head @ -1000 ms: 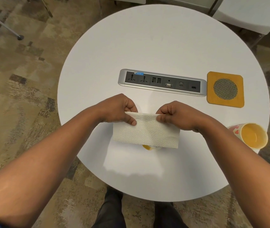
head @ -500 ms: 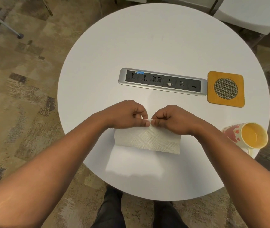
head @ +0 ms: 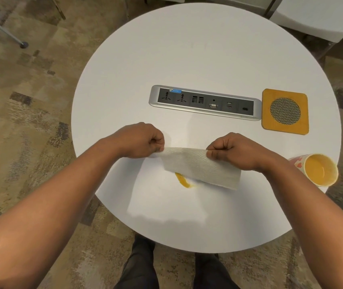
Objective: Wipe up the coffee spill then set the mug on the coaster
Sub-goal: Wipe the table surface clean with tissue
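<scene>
A folded white paper towel [head: 203, 165] hangs a little above the round white table [head: 187, 59]. My left hand [head: 141, 140] pinches its upper left corner and my right hand [head: 235, 151] pinches its upper right edge. An orange-brown spill [head: 182, 180] shows on the table under the towel's lower left edge; the rest of it is hidden by the towel. A mug [head: 317, 171] with a yellow inside and red hearts lies tipped at the table's right edge. The square orange coaster [head: 285, 111] with a mesh centre lies at the right, beyond the mug.
A silver socket strip [head: 205, 102] is set into the table's middle, just left of the coaster. White chairs [head: 312, 15] stand past the far right edge. My legs [head: 172, 270] are below the near edge, on patterned carpet.
My hands, which had come together over the towel, have moved apart and stretched it out. The towel has shifted right and lifted, uncovering part of the spill.
</scene>
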`<action>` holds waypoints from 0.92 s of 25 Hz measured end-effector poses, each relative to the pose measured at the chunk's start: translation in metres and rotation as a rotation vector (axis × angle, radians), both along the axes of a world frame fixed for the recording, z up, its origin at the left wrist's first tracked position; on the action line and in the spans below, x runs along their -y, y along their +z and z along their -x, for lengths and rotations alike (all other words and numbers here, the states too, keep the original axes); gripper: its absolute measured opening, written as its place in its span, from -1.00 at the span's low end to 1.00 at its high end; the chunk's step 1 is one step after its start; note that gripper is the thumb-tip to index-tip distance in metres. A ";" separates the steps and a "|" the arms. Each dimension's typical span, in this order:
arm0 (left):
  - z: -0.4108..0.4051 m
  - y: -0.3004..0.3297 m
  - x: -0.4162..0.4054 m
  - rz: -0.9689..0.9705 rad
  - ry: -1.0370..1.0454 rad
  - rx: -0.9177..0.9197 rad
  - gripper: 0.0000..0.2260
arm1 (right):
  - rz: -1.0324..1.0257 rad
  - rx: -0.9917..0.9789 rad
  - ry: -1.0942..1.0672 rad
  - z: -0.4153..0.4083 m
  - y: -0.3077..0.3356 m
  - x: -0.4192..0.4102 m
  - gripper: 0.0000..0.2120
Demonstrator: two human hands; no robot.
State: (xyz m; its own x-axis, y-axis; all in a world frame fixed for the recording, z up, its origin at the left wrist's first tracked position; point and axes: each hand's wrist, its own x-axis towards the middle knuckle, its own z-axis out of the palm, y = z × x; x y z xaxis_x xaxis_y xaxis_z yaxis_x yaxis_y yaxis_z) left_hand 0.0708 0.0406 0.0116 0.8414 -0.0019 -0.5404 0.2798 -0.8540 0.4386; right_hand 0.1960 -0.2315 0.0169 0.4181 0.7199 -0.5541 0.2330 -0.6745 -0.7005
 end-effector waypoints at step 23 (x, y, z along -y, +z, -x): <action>-0.030 -0.038 0.061 -0.114 -0.161 0.518 -0.42 | 0.103 0.613 0.076 0.000 -0.036 0.030 -0.18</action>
State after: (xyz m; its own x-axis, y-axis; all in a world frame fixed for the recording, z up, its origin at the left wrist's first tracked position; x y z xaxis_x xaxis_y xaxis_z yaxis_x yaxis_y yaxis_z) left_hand 0.1005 -0.0200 -0.0266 0.9912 -0.1179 -0.0604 -0.0857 -0.9184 0.3863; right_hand 0.1956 -0.2615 -0.0195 0.6320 0.7154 -0.2978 0.6218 -0.6975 -0.3561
